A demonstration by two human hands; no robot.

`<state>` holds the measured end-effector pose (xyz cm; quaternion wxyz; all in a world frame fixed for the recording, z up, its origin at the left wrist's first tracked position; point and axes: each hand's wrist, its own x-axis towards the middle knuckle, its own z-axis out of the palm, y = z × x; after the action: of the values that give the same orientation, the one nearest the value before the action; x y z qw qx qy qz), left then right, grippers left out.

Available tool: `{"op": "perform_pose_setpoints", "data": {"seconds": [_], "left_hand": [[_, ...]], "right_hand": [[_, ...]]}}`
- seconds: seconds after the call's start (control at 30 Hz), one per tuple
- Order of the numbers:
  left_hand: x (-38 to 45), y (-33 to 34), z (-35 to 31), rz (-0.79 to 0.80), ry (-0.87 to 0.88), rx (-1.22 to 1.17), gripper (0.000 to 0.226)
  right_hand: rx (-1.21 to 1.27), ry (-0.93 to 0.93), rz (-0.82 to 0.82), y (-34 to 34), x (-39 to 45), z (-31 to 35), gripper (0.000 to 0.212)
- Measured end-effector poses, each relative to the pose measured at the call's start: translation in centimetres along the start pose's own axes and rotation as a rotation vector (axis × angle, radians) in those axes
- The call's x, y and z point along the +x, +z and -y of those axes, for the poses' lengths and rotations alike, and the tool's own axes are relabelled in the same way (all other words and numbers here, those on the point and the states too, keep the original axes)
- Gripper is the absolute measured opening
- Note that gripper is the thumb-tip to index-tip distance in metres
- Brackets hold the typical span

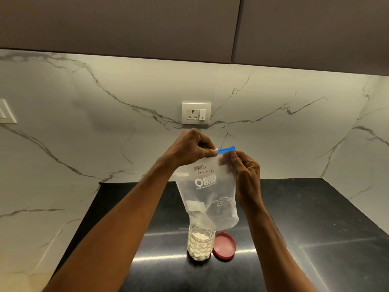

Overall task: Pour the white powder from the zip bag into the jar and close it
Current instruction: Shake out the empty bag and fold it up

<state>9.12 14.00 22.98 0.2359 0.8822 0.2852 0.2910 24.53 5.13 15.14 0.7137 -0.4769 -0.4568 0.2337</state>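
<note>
The zip bag (207, 192) hides the jar's (201, 245) mouth. The small print under the bag's logo is too fine to read. The switch plate (6, 111) and both forearms run off the frame's edges.

Zip bag: I am seeing the zip bag (207, 194) hanging in the air above the jar (201, 245), its lower edge overlapping the jar's mouth.
Hands: my left hand (192, 147) is pinching the bag's top edge at the left, my right hand (245, 173) is holding it at the right.
Jar: it is standing upright on the counter (315, 228), powder (199, 247) lying inside.
Lid: the lid (224, 246) is lying on the counter just right of the jar.
Socket: the wall socket (196, 113) is sitting behind, above the hands.
</note>
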Motion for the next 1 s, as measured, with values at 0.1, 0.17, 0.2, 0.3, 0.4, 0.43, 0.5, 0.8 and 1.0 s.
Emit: {"op": "perform_pose_setpoints", "data": {"seconds": [0.1,0.17,0.2,0.3,0.4,0.43,0.5,0.8,1.0], "left_hand": [[-0.3,-0.4,0.6,0.005,-0.019,-0.012,0.017],[-0.5,-0.7,0.9,0.005,-0.03,-0.02,0.017],[-0.7,-0.8,1.0,0.003,-0.035,-0.025,0.017],[-1.0,-1.2,1.5,-0.006,-0.046,-0.042,0.018],[-1.4,-1.6,1.9,-0.004,-0.057,-0.057,0.017],[-1.5,-1.8,2.0,-0.002,-0.062,-0.068,0.016],[-1.8,-2.0,2.2,-0.005,-0.069,-0.083,0.017],[-2.7,-2.8,3.2,-0.019,-0.081,-0.116,0.018],[-3.2,-3.2,3.9,-0.029,-0.08,-0.167,0.019]], "right_hand": [[0.013,-0.002,-0.018,0.0,0.0,0.0,0.026],[0.024,-0.001,-0.027,-0.1,0.1,0.0,0.026],[0.03,0.0,-0.032,-0.1,0.1,0.0,0.026],[0.04,0.007,-0.043,-0.3,0.2,0.1,0.027],[0.039,0.007,-0.041,-0.6,0.2,-0.1,0.026],[0.041,0.01,-0.044,-0.7,0.2,-0.1,0.026],[0.044,0.018,-0.056,-1.0,0.3,-0.1,0.026],[0.067,0.018,-0.072,-1.8,0.5,-0.1,0.025],[0.046,0.014,-0.07,-2.3,0.6,0.0,0.025]]}}
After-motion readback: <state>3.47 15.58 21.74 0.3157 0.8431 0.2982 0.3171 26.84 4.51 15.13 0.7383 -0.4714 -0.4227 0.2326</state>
